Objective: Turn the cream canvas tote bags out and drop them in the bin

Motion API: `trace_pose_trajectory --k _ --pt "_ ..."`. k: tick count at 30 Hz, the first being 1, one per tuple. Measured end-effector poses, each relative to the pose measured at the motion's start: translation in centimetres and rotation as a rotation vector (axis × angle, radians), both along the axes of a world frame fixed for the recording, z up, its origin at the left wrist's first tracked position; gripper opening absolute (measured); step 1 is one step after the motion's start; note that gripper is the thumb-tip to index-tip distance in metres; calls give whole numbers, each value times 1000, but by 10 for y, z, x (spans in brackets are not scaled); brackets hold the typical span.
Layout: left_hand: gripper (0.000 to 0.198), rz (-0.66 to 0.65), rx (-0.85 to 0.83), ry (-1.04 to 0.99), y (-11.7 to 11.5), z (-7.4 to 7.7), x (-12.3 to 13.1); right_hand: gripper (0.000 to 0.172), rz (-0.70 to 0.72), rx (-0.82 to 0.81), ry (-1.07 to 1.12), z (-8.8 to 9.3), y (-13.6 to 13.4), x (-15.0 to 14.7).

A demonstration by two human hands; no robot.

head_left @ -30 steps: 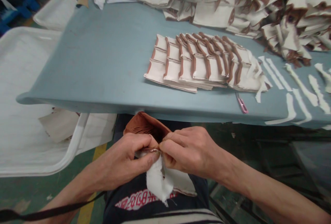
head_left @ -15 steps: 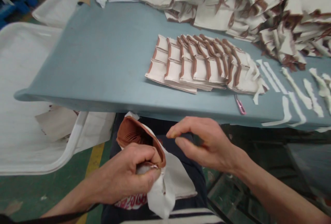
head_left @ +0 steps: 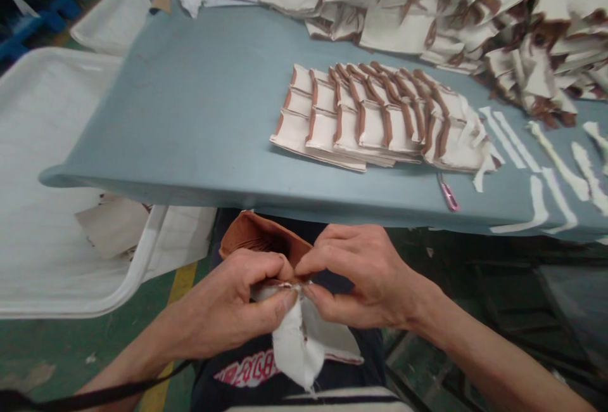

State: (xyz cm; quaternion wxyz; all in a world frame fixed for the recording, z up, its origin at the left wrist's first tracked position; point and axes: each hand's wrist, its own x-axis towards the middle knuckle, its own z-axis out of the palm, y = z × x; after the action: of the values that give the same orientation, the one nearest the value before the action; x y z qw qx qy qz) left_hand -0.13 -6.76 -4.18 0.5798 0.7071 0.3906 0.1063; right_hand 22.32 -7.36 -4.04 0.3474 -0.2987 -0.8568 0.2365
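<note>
A brown and white sewn pouch-like piece [head_left: 263, 232] lies over my lap, its brown, pleated inside facing up and its mouth gaping. My left hand [head_left: 242, 301] pinches the rim at the near side. Close beside it, my right hand [head_left: 361, 276] grips the same rim between thumb and fingers. Below the two pinches hangs a loose white fabric flap [head_left: 299, 345]. The exact edge between my fingertips is partly hidden.
Overlapping brown-edged white pieces [head_left: 346, 114] lie in rows on the blue-grey table [head_left: 190, 95]. Near them are a small pink tool [head_left: 449, 195] and white strips [head_left: 536, 206]. More pieces are heaped behind [head_left: 394, 25]. At left stands a white bin [head_left: 33, 241].
My right hand has come left and down onto the pouch's rim, its fingers closing there beside my left hand. The left hand keeps its pinch. The view has shifted slightly.
</note>
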Motion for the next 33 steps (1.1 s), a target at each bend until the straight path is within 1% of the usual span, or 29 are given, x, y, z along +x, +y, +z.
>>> trace_pose_trajectory --k 4,6,9,12,15,17,20,25,33 --pt "20 -13 73 3 1 -2 1 12 -22 83 -100 -2 -2 -1" --pt "22 -24 70 0 0 -4 -1 15 -27 56 -99 -5 -3 -1" --pt "25 -16 69 -3 -2 -7 -3 16 -7 -58 -16 -8 -3 0" --pt "25 2 86 -15 -2 -9 -3 12 27 -194 25 -7 -2 1" --pt "25 30 102 -34 -1 -9 -3 7 21 -369 -21 -3 -2 2" --pt "26 49 109 -37 -1 -9 -3 7 -4 -427 -88 -3 -1 1" --pt "24 47 105 -30 -1 -9 -4 3 -10 -431 -85 -5 0 -1" --pt "20 35 102 -2 -2 -7 -5 6 10 -444 1 -11 0 -5" --pt "25 21 44 20 1 -4 -5 9 23 -377 -6 -16 1 -7"
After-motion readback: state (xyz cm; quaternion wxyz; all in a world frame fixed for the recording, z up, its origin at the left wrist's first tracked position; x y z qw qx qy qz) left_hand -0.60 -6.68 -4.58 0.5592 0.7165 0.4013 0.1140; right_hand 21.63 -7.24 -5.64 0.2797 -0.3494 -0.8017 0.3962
